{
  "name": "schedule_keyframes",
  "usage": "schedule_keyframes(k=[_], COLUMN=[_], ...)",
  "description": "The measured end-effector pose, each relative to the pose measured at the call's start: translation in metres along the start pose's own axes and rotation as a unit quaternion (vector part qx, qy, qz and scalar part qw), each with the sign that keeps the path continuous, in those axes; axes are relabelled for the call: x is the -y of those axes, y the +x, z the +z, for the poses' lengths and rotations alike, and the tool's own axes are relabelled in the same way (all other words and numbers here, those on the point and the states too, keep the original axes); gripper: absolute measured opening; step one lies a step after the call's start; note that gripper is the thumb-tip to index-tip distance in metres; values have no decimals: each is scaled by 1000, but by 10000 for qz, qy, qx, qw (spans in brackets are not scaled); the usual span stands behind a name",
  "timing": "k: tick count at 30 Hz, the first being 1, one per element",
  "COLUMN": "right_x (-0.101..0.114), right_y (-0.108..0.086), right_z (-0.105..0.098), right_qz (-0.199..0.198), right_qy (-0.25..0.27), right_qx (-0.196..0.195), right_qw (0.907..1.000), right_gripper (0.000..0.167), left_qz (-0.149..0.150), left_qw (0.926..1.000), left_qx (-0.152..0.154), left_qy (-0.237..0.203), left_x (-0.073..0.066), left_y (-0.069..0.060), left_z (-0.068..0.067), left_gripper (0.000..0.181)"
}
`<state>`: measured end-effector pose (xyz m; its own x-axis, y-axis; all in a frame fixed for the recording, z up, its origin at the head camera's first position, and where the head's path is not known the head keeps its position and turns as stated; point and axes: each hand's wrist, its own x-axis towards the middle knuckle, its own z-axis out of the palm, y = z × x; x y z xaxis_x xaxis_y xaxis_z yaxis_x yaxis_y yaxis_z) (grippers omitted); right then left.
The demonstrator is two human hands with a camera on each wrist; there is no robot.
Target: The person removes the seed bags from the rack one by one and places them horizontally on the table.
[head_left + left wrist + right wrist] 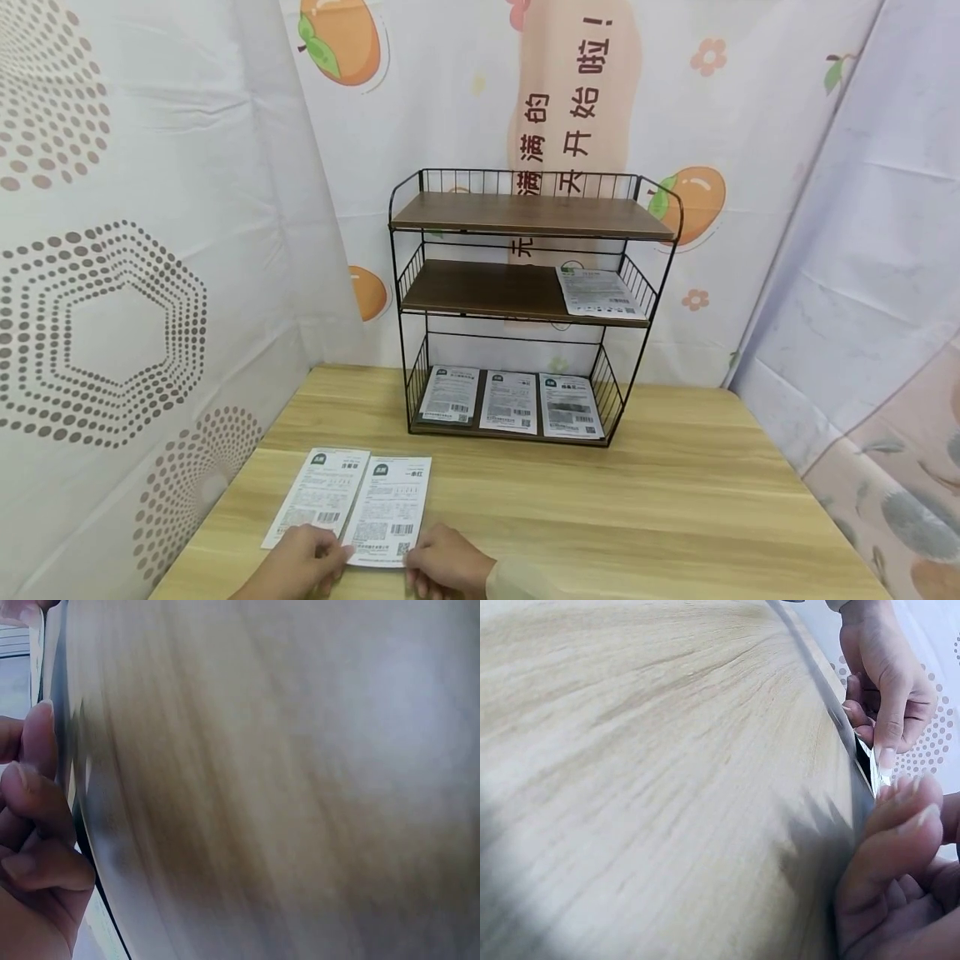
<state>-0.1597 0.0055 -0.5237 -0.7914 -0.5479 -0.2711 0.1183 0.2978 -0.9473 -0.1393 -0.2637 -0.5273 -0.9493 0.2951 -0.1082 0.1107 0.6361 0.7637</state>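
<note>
Both hands pinch the near corners of a white printed packet (388, 508) in the head view. My left hand (298, 563) holds its lower left corner, and my right hand (448, 562) its lower right corner. Directly left of it, a second white packet (324, 492) lies on the table, its near edge partly behind my left hand. In the left wrist view the left hand (37, 825) has its fingers curled at the left edge. The right wrist view shows the right hand (896, 877) close up and the left hand (891, 682) above, thumb on the thin packet edge (880, 774).
A three-tier black wire rack (532, 217) with brown shelves stands at the back of the wooden table (600, 517). Its bottom shelf carries three packets, one of them a middle packet (510, 402); a paper packet (600, 292) lies on the middle shelf's right side. Patterned curtains hang around.
</note>
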Motion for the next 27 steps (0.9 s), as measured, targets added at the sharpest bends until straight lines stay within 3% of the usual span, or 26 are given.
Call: schedule_keyframes(k=[10,20,27], right_x=[2,4,6], right_y=[2,3,3], right_z=[5,5,7], right_qz=[169,452,529], right_qy=[2,77,48], right_qx=[-74,57,-25], right_qw=[9998,9989,9986], right_gripper=[33,34,36], left_qz=[-107,-105,-467], left_qw=[9995,9973,9956], left_qx=[-66,-404,-538], left_qy=[296,604,609], left_x=[-5,-3,-6], left_y=[0,-1,-1], left_z=[-2,0,0], left_gripper=[36,37,36])
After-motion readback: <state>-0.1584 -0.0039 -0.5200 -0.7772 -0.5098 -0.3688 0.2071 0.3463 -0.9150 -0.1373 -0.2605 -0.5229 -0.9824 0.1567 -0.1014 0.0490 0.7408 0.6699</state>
